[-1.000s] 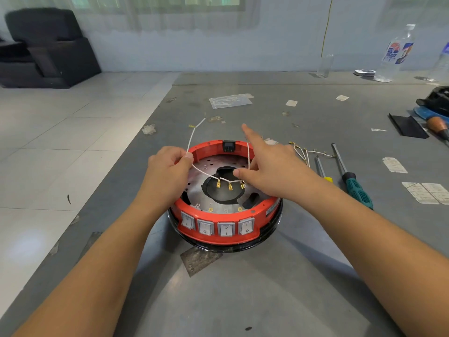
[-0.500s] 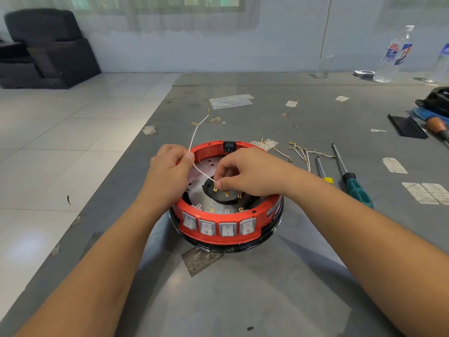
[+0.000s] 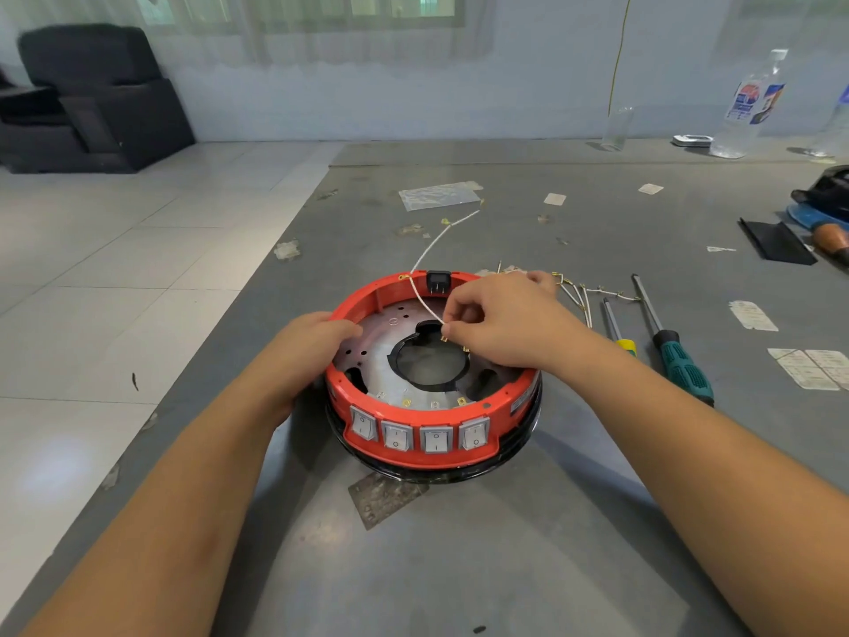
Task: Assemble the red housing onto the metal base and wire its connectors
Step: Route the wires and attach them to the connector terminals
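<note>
While the right hand pinches a thin white wire between thumb and forefinger just above the central hole, the left hand grips the near-left rim of the round red plastic housing, fingers curled over its edge. The housing already sits on the perforated metal base plate, so the step in hand appears to be the wiring. The wire runs back over the far rim past a black socket, its far end loose on the grey table. The next move likely calls for steering a brass terminal onto its tab while the left hand steadies the housing. Spare wires and a green-handled screwdriver lie to the right.
</note>
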Demonstrator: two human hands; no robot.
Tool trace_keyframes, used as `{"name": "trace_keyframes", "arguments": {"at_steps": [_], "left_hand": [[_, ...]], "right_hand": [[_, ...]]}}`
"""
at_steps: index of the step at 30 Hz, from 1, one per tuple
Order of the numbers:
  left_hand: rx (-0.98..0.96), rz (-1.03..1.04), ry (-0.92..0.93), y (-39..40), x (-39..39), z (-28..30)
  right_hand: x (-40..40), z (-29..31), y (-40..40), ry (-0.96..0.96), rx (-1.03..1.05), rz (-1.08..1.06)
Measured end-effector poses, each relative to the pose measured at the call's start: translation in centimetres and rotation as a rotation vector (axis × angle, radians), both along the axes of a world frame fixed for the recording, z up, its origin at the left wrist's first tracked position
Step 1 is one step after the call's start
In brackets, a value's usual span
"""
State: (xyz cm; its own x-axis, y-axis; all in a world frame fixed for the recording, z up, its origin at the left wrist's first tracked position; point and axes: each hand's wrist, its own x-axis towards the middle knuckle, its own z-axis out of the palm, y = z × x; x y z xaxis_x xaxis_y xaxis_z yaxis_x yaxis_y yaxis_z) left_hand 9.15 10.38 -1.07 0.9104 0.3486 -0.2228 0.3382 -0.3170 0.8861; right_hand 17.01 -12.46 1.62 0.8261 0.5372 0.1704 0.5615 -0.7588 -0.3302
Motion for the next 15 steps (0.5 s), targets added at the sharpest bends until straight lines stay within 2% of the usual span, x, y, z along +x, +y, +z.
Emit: {"name": "trace_keyframes", "arguments": {"at_steps": [5,10,15], "left_hand": [[-0.135,0.15,-0.118,-0.9,0.1,-0.4],[-0.365,0.267,-0.297,-1.0,0.2,0.0],[-0.317,0.325,-0.54,-0.5,0.0,0.9]], "right_hand": [[0.3,-0.1,0.5,0.051,0.103,0.053],[0.6,1.1,1.4,-0.039,0.151,0.073],[1.5,3.1,2.4,-0.18,0.174,0.155]]}}
